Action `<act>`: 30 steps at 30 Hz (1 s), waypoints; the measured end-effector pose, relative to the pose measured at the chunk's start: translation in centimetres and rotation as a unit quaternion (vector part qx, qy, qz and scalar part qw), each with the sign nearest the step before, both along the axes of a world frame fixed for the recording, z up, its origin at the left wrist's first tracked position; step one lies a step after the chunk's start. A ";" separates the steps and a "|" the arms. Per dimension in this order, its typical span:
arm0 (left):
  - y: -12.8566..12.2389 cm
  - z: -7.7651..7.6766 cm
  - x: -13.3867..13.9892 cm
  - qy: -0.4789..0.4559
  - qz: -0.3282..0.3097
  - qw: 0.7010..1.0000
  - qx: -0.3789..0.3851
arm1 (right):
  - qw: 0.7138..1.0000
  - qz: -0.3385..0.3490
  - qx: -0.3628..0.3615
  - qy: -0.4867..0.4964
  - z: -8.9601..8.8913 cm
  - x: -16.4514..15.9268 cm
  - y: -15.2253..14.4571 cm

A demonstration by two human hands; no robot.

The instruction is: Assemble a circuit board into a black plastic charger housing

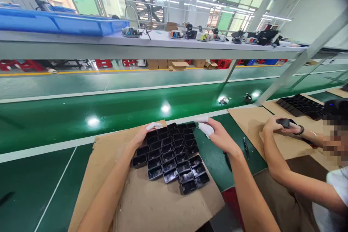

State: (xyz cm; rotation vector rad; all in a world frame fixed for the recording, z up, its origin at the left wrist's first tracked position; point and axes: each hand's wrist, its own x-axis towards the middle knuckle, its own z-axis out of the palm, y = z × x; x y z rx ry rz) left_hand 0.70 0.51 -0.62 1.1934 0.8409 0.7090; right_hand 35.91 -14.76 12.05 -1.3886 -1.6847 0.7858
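Sat mid-cardboard sheet (152,203): black plastic tray block (170,156). Left hand (141,136) and right hand (220,136) pressed against its far corners, fingers loose, not clenched. Probably light, rigid, slick; best gripped by outer edges.

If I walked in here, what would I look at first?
Probably the bunch of black plastic cases packed side by side on a brown cardboard sheet right in the middle. The person's left hand and right hand reach to the far edge of the bunch, with white covers on some fingertips. Behind them runs a shiny green conveyor belt, and a blue bin sits on the shelf up left.
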 end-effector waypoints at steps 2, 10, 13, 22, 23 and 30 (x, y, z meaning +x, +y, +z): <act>0.1 0.8 -0.8 -0.023 0.049 0.999 -0.005 | 0.999 -0.050 0.000 0.010 -3.3 1.3 -4.7; -12.2 1.4 -6.3 0.040 0.374 0.927 0.002 | 0.967 -0.236 -0.033 0.086 -16.2 -0.5 -16.4; -20.3 0.1 -6.9 0.081 0.408 0.909 -0.015 | 0.963 -0.262 -0.022 0.062 -16.4 -2.0 -15.8; -22.3 -1.0 -7.2 0.197 0.265 0.941 0.074 | 0.955 -0.290 -0.056 -0.001 -15.7 -2.0 -14.5; -21.0 -1.0 -7.3 0.211 0.258 0.938 0.097 | 0.956 -0.288 -0.055 -0.002 -15.7 -2.0 -14.6; -16.9 -2.0 -6.8 0.225 0.243 0.923 0.195 | 0.953 -0.299 -0.044 -0.006 -15.4 -2.5 -14.4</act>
